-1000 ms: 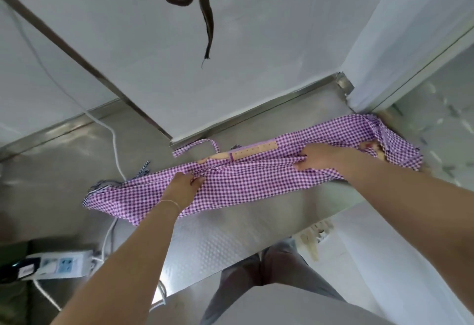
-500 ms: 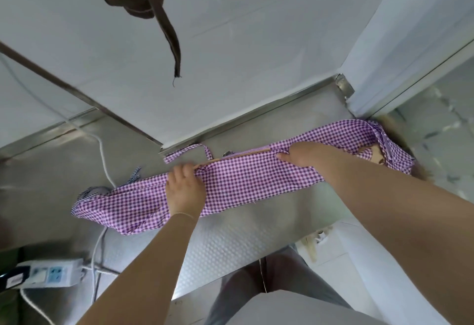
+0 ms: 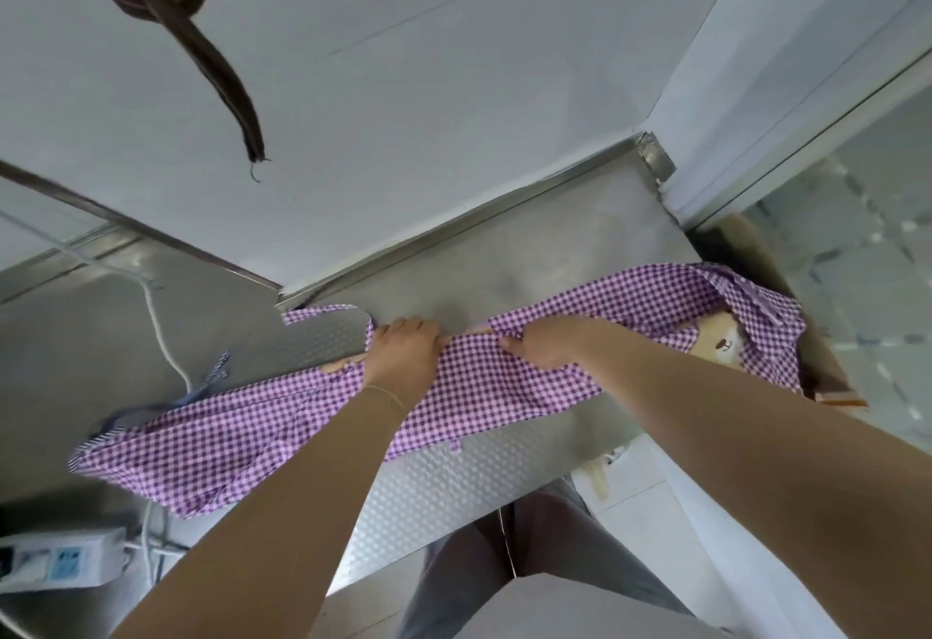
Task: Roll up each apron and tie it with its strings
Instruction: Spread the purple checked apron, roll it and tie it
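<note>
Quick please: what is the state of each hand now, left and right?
Left hand: fingers curled over the far edge of the purple checked apron, gripping it.
Right hand: pinches the same apron's edge.

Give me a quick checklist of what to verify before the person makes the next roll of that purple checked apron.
1. Left hand grips the purple checked apron: ok.
2. Right hand grips its far edge: ok.
3. Apron lying flat on the steel table: not ok, ends rumpled.
4. Right end on the table: not ok, it hangs past the edge.
5. Apron string free to tie: ok, lying loose.
6. Roll even along its length: cannot tell.
</note>
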Demonstrator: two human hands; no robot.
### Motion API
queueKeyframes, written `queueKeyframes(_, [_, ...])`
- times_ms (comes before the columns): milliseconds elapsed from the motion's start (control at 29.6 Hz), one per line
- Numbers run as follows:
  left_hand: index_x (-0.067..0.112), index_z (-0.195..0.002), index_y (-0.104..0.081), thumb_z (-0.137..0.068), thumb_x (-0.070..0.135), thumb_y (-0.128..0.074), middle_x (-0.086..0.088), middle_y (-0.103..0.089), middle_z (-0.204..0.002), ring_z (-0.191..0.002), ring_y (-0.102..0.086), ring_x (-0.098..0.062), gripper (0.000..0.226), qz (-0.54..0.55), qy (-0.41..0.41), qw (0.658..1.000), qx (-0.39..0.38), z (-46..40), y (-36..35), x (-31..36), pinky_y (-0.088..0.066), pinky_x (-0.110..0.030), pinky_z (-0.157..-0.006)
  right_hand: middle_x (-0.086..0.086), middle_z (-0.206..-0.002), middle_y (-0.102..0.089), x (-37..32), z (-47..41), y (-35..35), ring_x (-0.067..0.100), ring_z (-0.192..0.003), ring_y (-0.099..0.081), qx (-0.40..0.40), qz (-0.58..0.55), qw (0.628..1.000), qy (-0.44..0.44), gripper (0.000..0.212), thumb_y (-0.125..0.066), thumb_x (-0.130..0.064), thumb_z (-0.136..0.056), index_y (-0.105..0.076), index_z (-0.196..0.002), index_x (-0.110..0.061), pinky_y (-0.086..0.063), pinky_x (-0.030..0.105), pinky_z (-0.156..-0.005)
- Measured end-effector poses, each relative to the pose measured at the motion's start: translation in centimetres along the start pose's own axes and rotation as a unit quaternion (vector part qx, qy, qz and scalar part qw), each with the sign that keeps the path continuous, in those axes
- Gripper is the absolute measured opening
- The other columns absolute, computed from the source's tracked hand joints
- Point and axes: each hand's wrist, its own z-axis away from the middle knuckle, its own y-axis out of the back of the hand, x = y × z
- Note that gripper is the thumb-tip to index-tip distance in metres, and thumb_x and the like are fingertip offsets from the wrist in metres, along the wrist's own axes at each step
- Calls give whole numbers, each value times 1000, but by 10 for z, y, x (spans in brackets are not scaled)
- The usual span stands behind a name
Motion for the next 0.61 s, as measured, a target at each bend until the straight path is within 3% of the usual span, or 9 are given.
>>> queueKeyframes(135, [15,-120,-59,-95,23,-45,-6,-58,-123,-115,-53,-28,30,19,-78,989,124,31,-16,16,-39,-43,-103,17,-146,-44,-3,-1,-6,29,-132,-46,-34,-38,999,15,81,-8,-61,-97,-45,-140,-3,-29,39,-113])
queueKeyframes(203, [13,-132,-51,-98,34,-39,-7,-55,-135,-126,-49,-29,41,31,-139,986,84,42,-30,32,-36,-48,-110,17,-146,-44,-2,-3,-2,30,-132,-46,-32,-44,998,17,82,-6,-62,-97,-46,-139,-4,-29,39,-113])
queueKeyframes(304, [17,-147,-29,-101,50,-15,-5,-39,-151,-141,-33,-31,58,16,-88,996,-5,43,-44,41,-27,-54,-113,14,-157,-26,5,-5,1,28,-143,-29,-42,-72,996,18,78,-8,-63,-97,-29,-150,-9,-19,38,-117])
queueKeyframes(439, [28,-153,-5,-98,55,5,2,-4,-160,-147,0,-30,61,1,-22,999,-30,34,-52,37,2,-53,-116,9,-160,-17,11,-7,5,25,-146,-21,-47,-91,995,7,80,-11,-68,-94,-21,-153,-14,-14,37,-118])
queueKeyframes(507, [33,-148,10,-93,55,16,7,15,-156,-145,19,-26,60,0,-3,1000,-24,31,-54,36,15,-49,-114,9,-160,-16,9,-8,8,25,-146,-20,-58,-112,992,-1,82,-13,-70,-93,-20,-153,-15,-14,38,-118])
queueKeyframes(608, [35,-145,21,-90,53,20,9,24,-154,-142,28,-23,58,0,17,1000,-22,31,-56,38,20,-47,-112,9,-157,-28,8,-3,8,28,-140,-34,-55,-119,991,-5,85,-28,-74,-89,-26,-151,-16,-26,40,-113])
